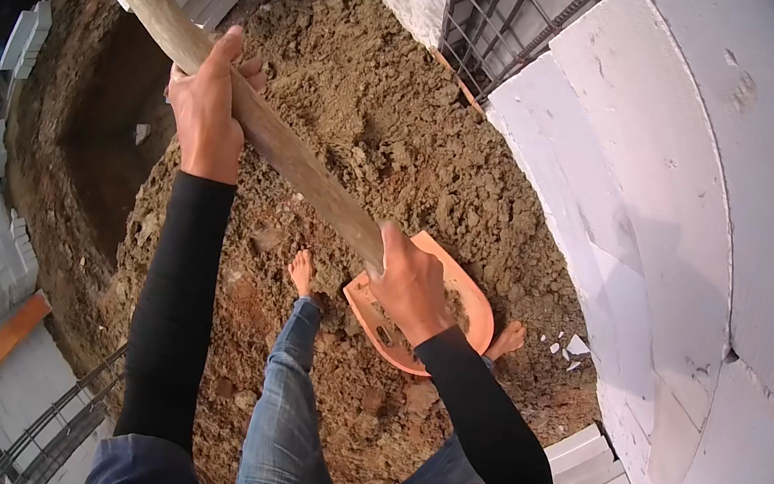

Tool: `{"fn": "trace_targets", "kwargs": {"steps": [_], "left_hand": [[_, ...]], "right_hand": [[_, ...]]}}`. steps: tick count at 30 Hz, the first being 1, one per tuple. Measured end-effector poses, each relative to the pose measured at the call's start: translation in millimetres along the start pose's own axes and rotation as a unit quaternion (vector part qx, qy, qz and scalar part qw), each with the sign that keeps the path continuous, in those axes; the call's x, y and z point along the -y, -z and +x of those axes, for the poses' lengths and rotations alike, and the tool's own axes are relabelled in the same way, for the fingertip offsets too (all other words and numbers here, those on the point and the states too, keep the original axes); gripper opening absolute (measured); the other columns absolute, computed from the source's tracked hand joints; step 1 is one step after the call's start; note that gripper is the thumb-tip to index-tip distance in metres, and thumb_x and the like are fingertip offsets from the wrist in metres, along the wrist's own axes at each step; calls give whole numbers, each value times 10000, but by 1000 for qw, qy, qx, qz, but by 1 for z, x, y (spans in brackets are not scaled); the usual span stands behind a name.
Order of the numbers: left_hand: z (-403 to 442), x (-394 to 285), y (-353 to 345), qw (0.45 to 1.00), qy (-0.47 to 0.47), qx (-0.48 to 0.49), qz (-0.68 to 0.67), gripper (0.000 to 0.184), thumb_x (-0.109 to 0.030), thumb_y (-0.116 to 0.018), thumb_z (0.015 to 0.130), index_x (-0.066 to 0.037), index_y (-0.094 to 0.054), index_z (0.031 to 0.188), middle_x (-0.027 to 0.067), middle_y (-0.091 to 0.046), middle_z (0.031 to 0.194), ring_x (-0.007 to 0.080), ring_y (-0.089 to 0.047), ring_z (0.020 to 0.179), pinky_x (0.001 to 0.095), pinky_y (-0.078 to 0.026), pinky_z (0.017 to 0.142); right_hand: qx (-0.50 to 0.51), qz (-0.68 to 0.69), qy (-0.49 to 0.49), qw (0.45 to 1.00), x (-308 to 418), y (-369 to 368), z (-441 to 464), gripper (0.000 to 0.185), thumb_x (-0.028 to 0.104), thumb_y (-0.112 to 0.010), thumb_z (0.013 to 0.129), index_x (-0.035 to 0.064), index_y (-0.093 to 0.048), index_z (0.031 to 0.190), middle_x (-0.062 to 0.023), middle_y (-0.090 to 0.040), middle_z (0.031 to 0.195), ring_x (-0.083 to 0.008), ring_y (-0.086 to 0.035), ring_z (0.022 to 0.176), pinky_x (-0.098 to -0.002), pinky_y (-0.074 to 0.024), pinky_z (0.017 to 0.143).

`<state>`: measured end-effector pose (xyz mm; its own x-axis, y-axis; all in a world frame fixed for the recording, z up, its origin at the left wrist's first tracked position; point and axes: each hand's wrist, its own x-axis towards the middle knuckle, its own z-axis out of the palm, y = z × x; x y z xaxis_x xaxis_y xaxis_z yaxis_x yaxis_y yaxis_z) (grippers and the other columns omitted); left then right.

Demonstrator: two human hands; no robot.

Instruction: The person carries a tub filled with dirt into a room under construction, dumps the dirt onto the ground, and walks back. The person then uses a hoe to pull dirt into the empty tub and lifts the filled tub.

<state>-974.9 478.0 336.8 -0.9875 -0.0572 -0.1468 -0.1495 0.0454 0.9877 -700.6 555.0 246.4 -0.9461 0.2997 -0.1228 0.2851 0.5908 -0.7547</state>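
- Head view: a thick, round, pale-brown wooden handle (311, 179) slants from beyond the left hand (209, 113) down to the right hand (410, 286); the head at its far end is hard to make out.
- Both hands are wrapped around it, well apart, the right near the close end.
- Below the right hand, a shallow orange plastic pan (476, 297) lies on lumpy brown soil (336, 52).
- This wide, firm grip should give control; bare feet (301, 272) flanking the pan call for care.
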Motion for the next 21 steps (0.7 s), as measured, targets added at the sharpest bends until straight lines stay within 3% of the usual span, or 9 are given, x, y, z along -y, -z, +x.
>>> {"fn": "trace_targets", "kwargs": {"steps": [2,5,8,9,12,15,16,20,21], "left_hand": [[49,13,-33,997,-48,-48,20,411,-203,-771,842,26,-476,1014,171,-625,949,233,-695,742,334,-572,595],[92,109,-78,990,48,-18,130,477,-184,-797,770,135,-540,1015,226,-663,922,277,-701,712,397,-590,634],[11,312,-132,927,236,40,290,552,-188,-734,766,195,-575,1129,282,-668,1112,355,-704,982,394,-565,851],[-39,391,-147,909,229,44,346,453,-195,-720,830,144,-597,1105,213,-666,1026,273,-665,911,422,-524,774],[-128,319,-162,846,393,207,294,435,-181,-701,882,89,-581,1201,196,-655,1097,236,-657,965,360,-529,788],[-147,337,-142,879,280,183,341,390,-181,-707,793,145,-610,983,287,-669,1041,327,-712,826,438,-581,743],[-155,388,-116,872,347,212,275,234,-116,-647,875,70,-628,1017,174,-674,989,254,-680,794,407,-562,686],[-238,257,-80,888,396,190,135,171,-98,-687,820,17,-561,829,126,-580,700,234,-587,539,406,-507,510],[-279,197,-63,893,412,139,121,220,-106,-697,826,22,-541,914,89,-561,679,208,-561,510,394,-489,498]], "right_hand": [[16,11,2,1000,-11,11,80,430,60,-747,779,6,-501,1128,-210,-637,746,-373,-683,687,-462,-529,586],[61,-34,-55,996,-67,23,85,442,70,-729,787,-27,-510,1158,-242,-645,753,-386,-691,725,-484,-539,626],[160,-103,-207,960,-120,51,-2,468,84,-704,786,-71,-501,1178,-272,-658,768,-408,-694,763,-508,-544,692],[161,-101,-251,949,-127,52,-49,453,86,-699,787,-74,-504,1163,-281,-655,769,-420,-689,770,-516,-537,700],[134,-90,-306,938,-111,74,-113,390,100,-683,794,-53,-504,1105,-295,-648,775,-461,-670,788,-533,-518,703],[152,-107,-284,941,-74,86,-137,380,124,-693,800,-25,-483,1079,-288,-648,782,-478,-654,786,-552,-502,703],[160,-89,-307,934,-55,92,-148,393,134,-698,801,-21,-474,1084,-288,-648,784,-481,-651,785,-559,-498,708],[137,-81,-345,925,13,108,-214,449,155,-701,807,-26,-449,1132,-262,-651,768,-458,-660,732,-541,-519,669],[163,-73,-395,901,33,115,-252,492,196,-706,800,16,-452,1181,-254,-656,774,-460,-658,735,-535,-519,659]]}}
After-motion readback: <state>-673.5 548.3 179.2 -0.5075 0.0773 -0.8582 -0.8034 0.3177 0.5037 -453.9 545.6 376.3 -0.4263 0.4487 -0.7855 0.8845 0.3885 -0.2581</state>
